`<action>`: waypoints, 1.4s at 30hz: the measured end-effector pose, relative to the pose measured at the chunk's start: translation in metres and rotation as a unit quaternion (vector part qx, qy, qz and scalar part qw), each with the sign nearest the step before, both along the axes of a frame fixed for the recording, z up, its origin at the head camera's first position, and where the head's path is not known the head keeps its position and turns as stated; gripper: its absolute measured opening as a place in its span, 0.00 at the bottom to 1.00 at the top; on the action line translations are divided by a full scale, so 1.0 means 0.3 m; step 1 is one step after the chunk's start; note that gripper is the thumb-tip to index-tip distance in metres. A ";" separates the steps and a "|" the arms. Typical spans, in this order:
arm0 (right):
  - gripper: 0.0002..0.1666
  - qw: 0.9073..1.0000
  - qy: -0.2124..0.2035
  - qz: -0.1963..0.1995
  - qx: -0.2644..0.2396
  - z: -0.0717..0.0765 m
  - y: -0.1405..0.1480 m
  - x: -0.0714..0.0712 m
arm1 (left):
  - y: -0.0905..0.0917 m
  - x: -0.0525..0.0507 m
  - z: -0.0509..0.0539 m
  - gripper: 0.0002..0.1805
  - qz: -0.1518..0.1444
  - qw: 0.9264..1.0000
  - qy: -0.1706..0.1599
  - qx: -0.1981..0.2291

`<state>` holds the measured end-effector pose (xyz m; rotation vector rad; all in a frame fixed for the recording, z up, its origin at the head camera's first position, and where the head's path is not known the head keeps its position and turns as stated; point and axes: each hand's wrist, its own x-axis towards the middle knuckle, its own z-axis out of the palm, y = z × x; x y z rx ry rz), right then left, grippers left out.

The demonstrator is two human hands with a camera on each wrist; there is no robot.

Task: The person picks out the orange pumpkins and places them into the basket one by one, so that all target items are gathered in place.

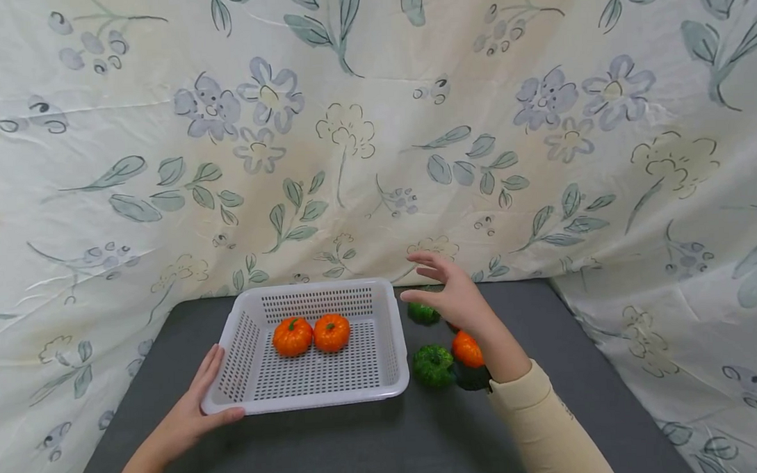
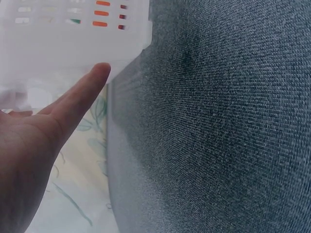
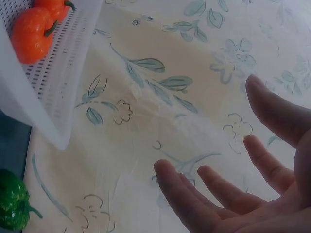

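A white slotted plastic basket [image 1: 321,398] holds two orange bell peppers [image 1: 292,337], side by side on its floor. My left hand [image 1: 193,403] rests against the basket's near left corner, with straight fingers along its left side and the thumb [image 2: 80,99] stretched along its front. My right hand [image 1: 452,293] hovers right of the basket with its fingers spread and nothing between them. Below it lie a green bell pepper [image 1: 423,313] and, closer in, another green bell pepper [image 1: 433,366]. An orange pepper [image 1: 467,349] is partly hidden by my right wrist.
A dark object [image 1: 472,378], its kind unclear, lies beside the right forearm. Everything stands on a dark grey cloth-covered table [image 1: 311,448]. A floral curtain [image 1: 378,215] hangs behind the table and at both sides.
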<state>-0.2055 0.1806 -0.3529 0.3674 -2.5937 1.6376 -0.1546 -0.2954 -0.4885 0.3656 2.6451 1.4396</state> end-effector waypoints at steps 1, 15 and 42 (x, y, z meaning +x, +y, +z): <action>0.42 1.000 0.000 -0.001 -0.003 -0.002 0.009 0.002 | 0.000 0.000 0.001 0.63 0.000 1.000 -0.003 0.003; 0.39 0.999 0.010 -0.035 -0.022 -0.046 0.131 0.028 | -0.005 0.000 -0.006 0.62 -0.004 1.000 0.001 0.014; 0.43 0.991 -0.030 -0.126 0.028 -0.323 0.326 0.072 | -0.010 0.002 -0.022 0.62 -0.006 1.000 0.010 0.024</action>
